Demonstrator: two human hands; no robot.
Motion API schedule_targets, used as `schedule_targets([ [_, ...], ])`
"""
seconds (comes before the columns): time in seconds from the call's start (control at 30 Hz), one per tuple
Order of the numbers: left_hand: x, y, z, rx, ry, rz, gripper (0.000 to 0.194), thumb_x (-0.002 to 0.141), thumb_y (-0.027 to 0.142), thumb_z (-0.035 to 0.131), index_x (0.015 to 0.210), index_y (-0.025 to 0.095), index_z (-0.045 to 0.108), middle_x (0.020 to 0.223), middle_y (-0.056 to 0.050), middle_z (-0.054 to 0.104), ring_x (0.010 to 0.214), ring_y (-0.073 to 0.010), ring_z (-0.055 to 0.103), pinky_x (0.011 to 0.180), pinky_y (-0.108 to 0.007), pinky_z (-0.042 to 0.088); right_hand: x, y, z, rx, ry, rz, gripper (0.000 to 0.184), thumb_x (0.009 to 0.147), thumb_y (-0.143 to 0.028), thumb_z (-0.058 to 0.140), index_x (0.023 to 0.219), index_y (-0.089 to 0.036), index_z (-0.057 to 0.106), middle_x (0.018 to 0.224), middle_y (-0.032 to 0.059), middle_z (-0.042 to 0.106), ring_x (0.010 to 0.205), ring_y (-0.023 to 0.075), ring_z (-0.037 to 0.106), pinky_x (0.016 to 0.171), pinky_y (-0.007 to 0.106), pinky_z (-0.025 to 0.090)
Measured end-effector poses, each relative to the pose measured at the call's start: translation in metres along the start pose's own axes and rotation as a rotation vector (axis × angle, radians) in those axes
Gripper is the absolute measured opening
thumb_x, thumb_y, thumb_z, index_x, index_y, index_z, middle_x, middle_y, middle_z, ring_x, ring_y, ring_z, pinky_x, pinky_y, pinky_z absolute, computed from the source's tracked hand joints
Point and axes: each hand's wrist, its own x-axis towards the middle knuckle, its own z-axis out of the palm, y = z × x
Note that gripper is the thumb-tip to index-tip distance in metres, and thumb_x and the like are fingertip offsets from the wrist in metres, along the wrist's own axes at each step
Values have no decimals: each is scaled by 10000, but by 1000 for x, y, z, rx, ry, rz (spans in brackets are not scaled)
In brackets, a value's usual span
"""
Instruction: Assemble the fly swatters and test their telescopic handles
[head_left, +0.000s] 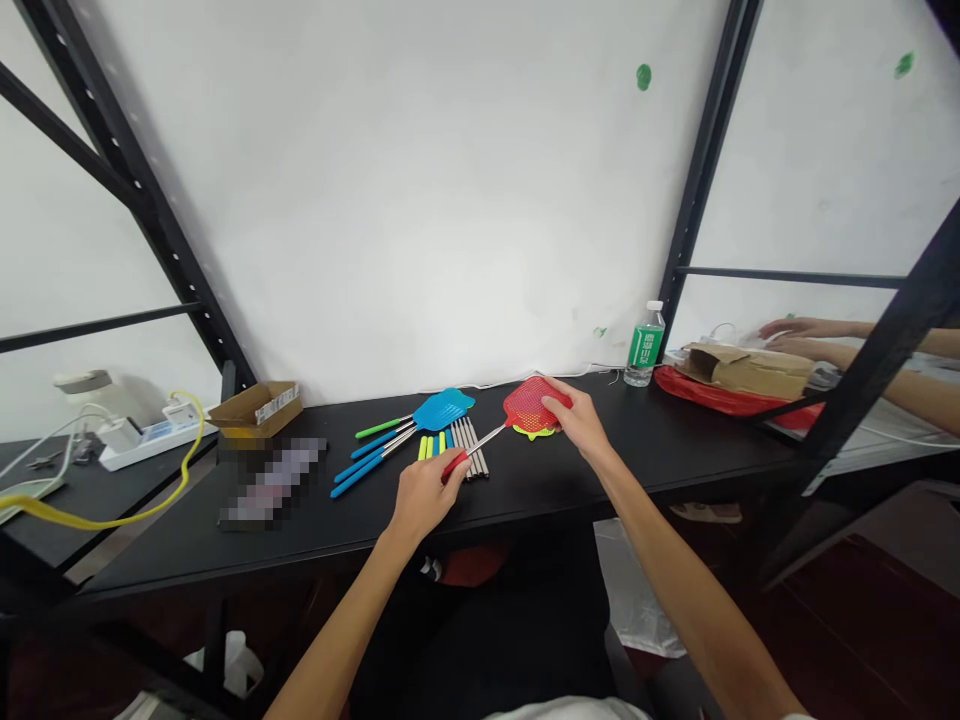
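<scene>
A red fly swatter [527, 405] is held between both hands above the black table. My left hand [426, 492] is closed round its red handle, and my right hand [576, 418] pinches the edge of its perforated head. Partly hidden beneath that head lies a yellow-green swatter head [534, 434]. To the left, several assembled swatters with blue heads [444, 408] lie in a fanned pile, most with blue handles [357, 478] and one with a green handle [373, 430]. Several loose metal rods [472, 440] and yellow and blue handles [426, 446] lie just beyond my left hand.
An open cardboard box [259, 408] and a blurred-out flat object [277, 488] sit left, near a power strip [154, 440] and yellow cable [184, 480]. A water bottle [645, 345] stands back right by the shelf post. Another person's hands [806, 330] are beyond it.
</scene>
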Motion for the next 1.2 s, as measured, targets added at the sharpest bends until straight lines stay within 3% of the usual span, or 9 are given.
schedule_targets([
  [0.17, -1, -1, 2, -18, 50, -28, 352, 967, 460, 494, 1186, 277, 699, 963, -36, 778, 791, -195, 706, 672, -253, 417, -1, 1, 3, 27, -8, -3, 612, 783, -365, 627, 1353, -143, 603, 1088, 118, 723, 583, 157, 620, 464, 266, 501],
  [0.33, -1, -1, 1, -10, 95, -58, 321, 955, 455, 519, 1112, 278, 736, 869, -26, 778, 739, -179, 701, 636, -243, 391, -2, 2, 7, 31, -19, 4, 637, 780, -374, 627, 1369, -135, 586, 1079, 121, 720, 550, 147, 601, 458, 267, 491],
  [0.5, -1, 1, 1, -2, 103, -81, 313, 940, 451, 536, 1078, 272, 753, 810, -29, 771, 668, -167, 680, 618, -241, 383, -2, 4, 7, 43, -36, 22, 636, 780, -372, 629, 1373, -147, 579, 940, 91, 724, 501, 134, 571, 453, 270, 486],
  [0.7, 1, -4, 0, 47, 120, -73, 304, 941, 433, 528, 1068, 276, 755, 892, -34, 780, 782, -188, 709, 641, -234, 410, 0, 4, 8, 43, -51, 55, 656, 773, -375, 644, 1377, -131, 560, 786, 66, 716, 471, 143, 570, 423, 257, 437],
  [0.9, 8, -32, -19, 194, 176, -149, 338, 949, 444, 502, 1094, 260, 746, 981, -58, 773, 888, -232, 707, 684, -259, 443, -2, 9, 12, 49, -175, 78, 720, 804, -352, 622, 1454, -108, 432, 684, 18, 692, 478, 112, 558, 436, 207, 403],
  [1.07, 7, -66, -40, 429, 140, -289, 411, 982, 456, 396, 1135, 256, 721, 1084, -83, 719, 939, -264, 661, 656, -281, 431, -4, 11, 13, 22, -201, 90, 607, 811, -338, 623, 1369, -125, 515, 702, 17, 697, 489, 102, 565, 448, 197, 412],
  [1.2, 5, -82, -44, 548, 58, -286, 433, 983, 426, 379, 1111, 222, 739, 1012, -123, 679, 924, -278, 636, 708, -312, 443, -3, 16, 15, 12, -232, 87, 545, 820, -339, 621, 1320, -135, 550, 710, 26, 700, 492, 102, 567, 445, 193, 410],
])
